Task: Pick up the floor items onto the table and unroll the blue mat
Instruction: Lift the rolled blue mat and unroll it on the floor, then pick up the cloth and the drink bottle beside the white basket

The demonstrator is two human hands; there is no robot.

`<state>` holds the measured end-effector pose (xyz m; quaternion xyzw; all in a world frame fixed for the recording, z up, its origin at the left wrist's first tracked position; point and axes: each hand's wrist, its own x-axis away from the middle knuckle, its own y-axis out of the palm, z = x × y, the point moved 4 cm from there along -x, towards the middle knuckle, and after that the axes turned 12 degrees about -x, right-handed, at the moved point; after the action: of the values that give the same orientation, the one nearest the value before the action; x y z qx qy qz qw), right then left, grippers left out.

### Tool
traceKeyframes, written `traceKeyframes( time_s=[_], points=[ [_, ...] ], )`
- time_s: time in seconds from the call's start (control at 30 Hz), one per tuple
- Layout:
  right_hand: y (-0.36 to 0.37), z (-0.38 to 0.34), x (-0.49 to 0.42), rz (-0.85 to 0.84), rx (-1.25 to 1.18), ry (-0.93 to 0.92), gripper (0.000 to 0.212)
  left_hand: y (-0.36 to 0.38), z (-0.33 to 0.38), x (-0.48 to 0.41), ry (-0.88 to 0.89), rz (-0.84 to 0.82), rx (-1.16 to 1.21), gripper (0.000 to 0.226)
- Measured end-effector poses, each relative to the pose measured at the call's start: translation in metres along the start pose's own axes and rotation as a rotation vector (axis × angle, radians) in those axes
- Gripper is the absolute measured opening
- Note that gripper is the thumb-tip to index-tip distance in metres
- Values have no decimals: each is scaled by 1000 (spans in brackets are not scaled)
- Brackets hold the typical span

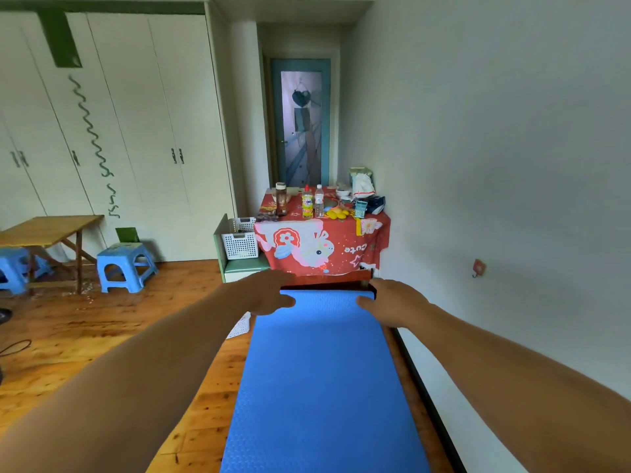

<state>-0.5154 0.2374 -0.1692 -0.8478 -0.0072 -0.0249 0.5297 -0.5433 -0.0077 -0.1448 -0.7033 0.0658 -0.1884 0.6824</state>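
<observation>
The blue mat point(321, 377) lies flat along the wooden floor beside the right wall, running from the bottom of the view to the foot of the table. My left hand point(269, 295) rests on the mat's far left corner, fingers spread. On the far right corner lies my right hand point(392, 300), also spread flat. Neither hand grips anything. The table point(372, 247), covered in a red cartoon cloth, stands just beyond the mat and carries bottles point(307, 201), a yellow toy point(336, 212), a bag and small boxes.
White baskets point(240, 242) sit on a low green shelf left of the table. A white item point(240, 326) lies on the floor by the mat's left edge. A blue stool point(124, 266) and a wooden folding table point(51, 230) stand at left before white wardrobes.
</observation>
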Motion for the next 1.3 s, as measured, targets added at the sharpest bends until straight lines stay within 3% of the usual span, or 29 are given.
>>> traceKeyframes(
  time_s=[0.3,0.53,1.3],
  points=[
    [-43,-6,10,97,-102,-64,59,-37,18,0,47,58,41,63],
    [-30,-22,9,32,-53,-44,72,-30,-15,22,-60,93,27,66],
    [106,-307,28,-7,-36,-100,71,-5,-292,167,-111,81,4,70]
  ],
)
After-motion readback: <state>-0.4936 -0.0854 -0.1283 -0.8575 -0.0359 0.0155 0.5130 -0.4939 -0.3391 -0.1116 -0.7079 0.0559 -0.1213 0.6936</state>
